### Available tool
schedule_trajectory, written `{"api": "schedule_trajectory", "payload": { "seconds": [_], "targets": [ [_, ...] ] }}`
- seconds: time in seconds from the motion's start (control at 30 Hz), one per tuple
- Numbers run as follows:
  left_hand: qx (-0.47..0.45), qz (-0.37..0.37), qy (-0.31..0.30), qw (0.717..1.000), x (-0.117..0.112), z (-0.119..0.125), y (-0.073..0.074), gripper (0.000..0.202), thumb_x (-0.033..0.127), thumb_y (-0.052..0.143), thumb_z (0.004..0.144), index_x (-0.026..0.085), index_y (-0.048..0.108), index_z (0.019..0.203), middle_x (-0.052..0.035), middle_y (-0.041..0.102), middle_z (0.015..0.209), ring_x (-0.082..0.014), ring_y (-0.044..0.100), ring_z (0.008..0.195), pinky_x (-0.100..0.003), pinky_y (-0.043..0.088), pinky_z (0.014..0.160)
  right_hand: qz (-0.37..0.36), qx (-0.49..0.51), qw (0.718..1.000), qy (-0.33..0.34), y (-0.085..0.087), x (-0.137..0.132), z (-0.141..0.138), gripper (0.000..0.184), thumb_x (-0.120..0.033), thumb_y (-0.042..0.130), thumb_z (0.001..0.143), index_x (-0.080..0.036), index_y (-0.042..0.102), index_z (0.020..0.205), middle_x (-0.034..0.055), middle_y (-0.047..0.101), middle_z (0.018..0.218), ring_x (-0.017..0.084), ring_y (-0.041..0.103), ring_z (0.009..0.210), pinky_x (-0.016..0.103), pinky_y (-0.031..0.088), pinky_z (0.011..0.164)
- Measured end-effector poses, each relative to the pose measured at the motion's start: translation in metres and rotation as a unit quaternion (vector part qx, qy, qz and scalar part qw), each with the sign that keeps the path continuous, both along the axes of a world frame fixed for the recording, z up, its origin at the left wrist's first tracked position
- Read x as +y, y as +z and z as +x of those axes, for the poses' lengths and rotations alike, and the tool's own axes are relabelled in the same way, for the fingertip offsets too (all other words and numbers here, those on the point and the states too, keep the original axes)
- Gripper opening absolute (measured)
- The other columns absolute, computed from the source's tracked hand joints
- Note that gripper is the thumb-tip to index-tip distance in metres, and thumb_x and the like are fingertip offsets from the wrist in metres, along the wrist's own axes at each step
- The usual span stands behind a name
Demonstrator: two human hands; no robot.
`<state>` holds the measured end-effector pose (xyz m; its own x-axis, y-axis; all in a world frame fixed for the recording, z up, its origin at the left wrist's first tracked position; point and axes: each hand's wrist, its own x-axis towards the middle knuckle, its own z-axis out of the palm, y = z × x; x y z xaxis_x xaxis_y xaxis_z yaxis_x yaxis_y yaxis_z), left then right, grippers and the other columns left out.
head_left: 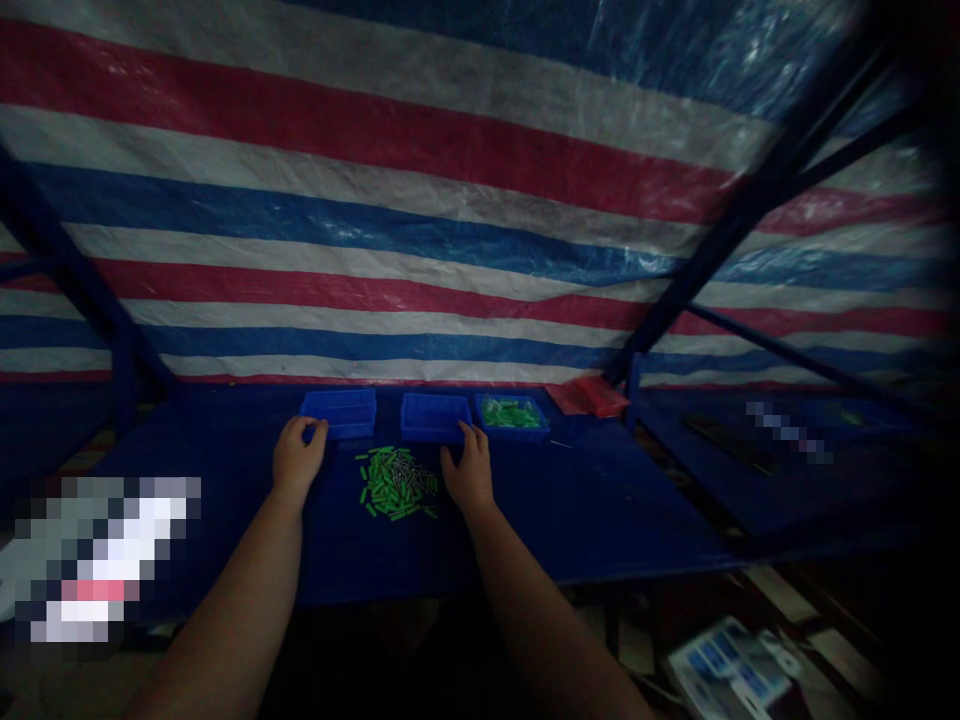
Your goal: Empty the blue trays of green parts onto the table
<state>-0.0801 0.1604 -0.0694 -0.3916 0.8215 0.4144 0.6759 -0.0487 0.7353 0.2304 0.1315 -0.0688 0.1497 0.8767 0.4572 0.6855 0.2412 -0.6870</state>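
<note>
My left hand [298, 458] is at the front left corner of the left blue tray [341, 432], its thumb and fingers curled around that corner. My right hand [471, 470] reaches to the front right corner of the middle blue tray [431, 432]. Its fingertips meet the tray edge, and the thumb stands apart from the fingers. Between my hands lies a loose pile of small green pieces [386, 485], mixed with thin metallic pins [411, 470]. Both of these trays look bare inside.
A third blue tray [517, 434] holds green pieces in clear plastic. Red plastic packaging [596, 397] lies at the back of the blue table [600, 510]. Striped sheeting [420, 290] hangs behind, with dark frame bars [697, 235]. At lower right is a white-and-blue box [727, 665].
</note>
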Motion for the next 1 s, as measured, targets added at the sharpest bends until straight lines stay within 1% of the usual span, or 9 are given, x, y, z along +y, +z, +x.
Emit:
{"api": "schedule_trajectory", "payload": {
  "seconds": [0.13,0.27,0.33,0.47,0.57,0.63,0.77,0.87,1.0],
  "targets": [
    [0.016,-0.012,-0.064,0.998,0.002,0.013,0.001,0.026,0.047,0.053,0.088,0.023,0.064,0.086,-0.0054,0.066,0.101,-0.0248,0.062,0.101,-0.038,0.048,0.095,-0.012,-0.027,0.998,0.046,0.004,0.002,-0.005,0.060,-0.029,0.058,0.086,-0.016,0.044,0.142,0.0167,0.043,0.143,0.029,0.043,0.135,0.047,0.038,0.114],
    [0.013,-0.027,-0.073,0.997,0.003,0.016,0.000,0.029,0.048,0.052,0.091,0.023,0.061,0.101,-0.0067,0.066,0.105,-0.0265,0.063,0.099,-0.042,0.049,0.093,-0.026,-0.025,0.998,0.054,0.004,0.005,-0.005,0.057,-0.025,0.057,0.085,-0.018,0.046,0.140,0.0153,0.043,0.143,0.028,0.044,0.134,0.047,0.039,0.113],
    [0.009,-0.016,-0.072,0.997,0.004,0.016,-0.002,0.030,0.047,0.052,0.091,0.023,0.059,0.109,-0.0089,0.064,0.113,-0.0285,0.061,0.109,-0.046,0.046,0.099,-0.023,-0.023,0.998,0.057,0.004,0.005,-0.005,0.058,-0.023,0.057,0.084,-0.019,0.046,0.141,0.0150,0.043,0.143,0.028,0.044,0.135,0.047,0.038,0.114],
    [0.027,0.056,-0.061,0.996,0.001,0.016,-0.001,0.033,0.041,0.055,0.091,0.022,0.056,0.118,-0.0140,0.054,0.132,-0.0298,0.044,0.135,-0.049,0.034,0.114,0.014,-0.026,0.999,0.045,0.010,-0.003,-0.004,0.062,-0.019,0.054,0.084,-0.018,0.041,0.144,0.0155,0.042,0.143,0.027,0.040,0.136,0.047,0.036,0.114],
    [0.069,0.098,-0.042,0.992,-0.006,0.022,0.011,0.033,0.037,0.057,0.091,0.022,0.057,0.120,-0.0148,0.046,0.144,-0.0315,0.038,0.140,-0.052,0.031,0.116,0.064,-0.048,0.997,0.003,0.021,-0.012,0.005,0.053,-0.018,0.054,0.084,-0.021,0.049,0.136,0.0143,0.045,0.136,0.028,0.041,0.131,0.048,0.036,0.112],
    [0.106,0.117,-0.057,0.986,-0.011,0.031,0.022,0.032,0.035,0.057,0.090,0.024,0.060,0.121,-0.0126,0.045,0.147,-0.0326,0.036,0.142,-0.054,0.029,0.117,0.088,-0.066,0.992,-0.054,0.027,-0.014,0.019,0.048,-0.021,0.056,0.083,-0.021,0.053,0.131,0.0144,0.047,0.130,0.030,0.043,0.125,0.052,0.036,0.108],
    [0.188,0.116,-0.195,0.956,-0.010,0.061,0.039,0.040,0.032,0.056,0.091,0.032,0.058,0.131,-0.0063,0.052,0.145,-0.0311,0.038,0.142,-0.057,0.023,0.118,0.074,-0.114,0.977,-0.165,0.030,-0.004,0.058,0.049,-0.025,0.059,0.079,-0.018,0.056,0.128,0.0162,0.047,0.128,0.035,0.042,0.120,0.056,0.036,0.102],
    [0.233,0.083,-0.282,0.927,-0.001,0.084,0.040,0.042,0.033,0.056,0.092,0.036,0.056,0.133,-0.0045,0.054,0.145,-0.0304,0.043,0.139,-0.060,0.021,0.117,0.033,-0.153,0.971,-0.181,0.026,0.006,0.081,0.045,-0.027,0.060,0.079,-0.021,0.061,0.123,0.0145,0.051,0.124,0.036,0.043,0.117,0.055,0.037,0.097],
    [0.227,0.061,-0.277,0.932,0.010,0.097,0.032,0.023,0.035,0.056,0.093,0.031,0.067,0.113,-0.0055,0.066,0.129,-0.0302,0.054,0.129,-0.060,0.027,0.112,0.029,-0.161,0.966,-0.199,0.020,0.011,0.091,0.039,-0.032,0.059,0.083,-0.022,0.063,0.121,0.0142,0.054,0.123,0.036,0.042,0.118,0.056,0.035,0.099]
  ]
}}
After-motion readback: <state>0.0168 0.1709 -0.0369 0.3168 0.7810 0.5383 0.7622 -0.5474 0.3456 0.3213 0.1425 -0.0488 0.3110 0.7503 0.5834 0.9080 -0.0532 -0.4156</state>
